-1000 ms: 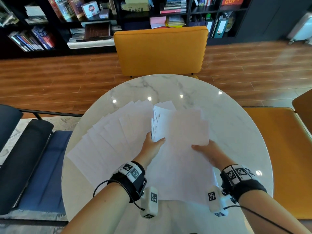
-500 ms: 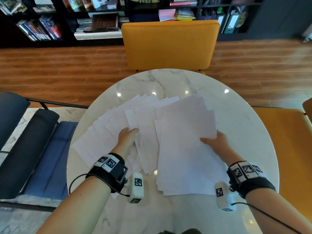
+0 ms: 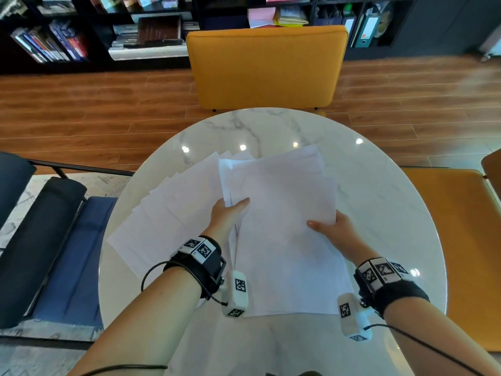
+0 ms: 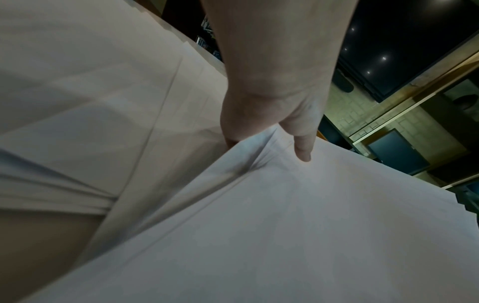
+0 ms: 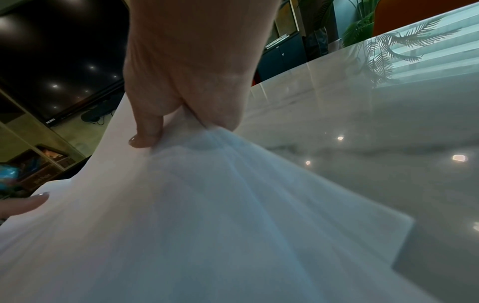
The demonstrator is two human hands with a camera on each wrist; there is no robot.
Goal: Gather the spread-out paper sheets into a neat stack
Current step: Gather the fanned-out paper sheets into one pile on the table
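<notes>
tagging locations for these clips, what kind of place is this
Probably an office lounge or reading room: a round marble table, mustard upholstered chairs, and dark bookshelves holding books and binders.

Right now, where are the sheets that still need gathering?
In the head view, the loose sheets lie fanned on the left half of the marble table, just left of the left hand and the gathered stack.

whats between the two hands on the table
The gathered stack spans the gap, left hand and right hand each gripping a side; seen in the head view.
</notes>
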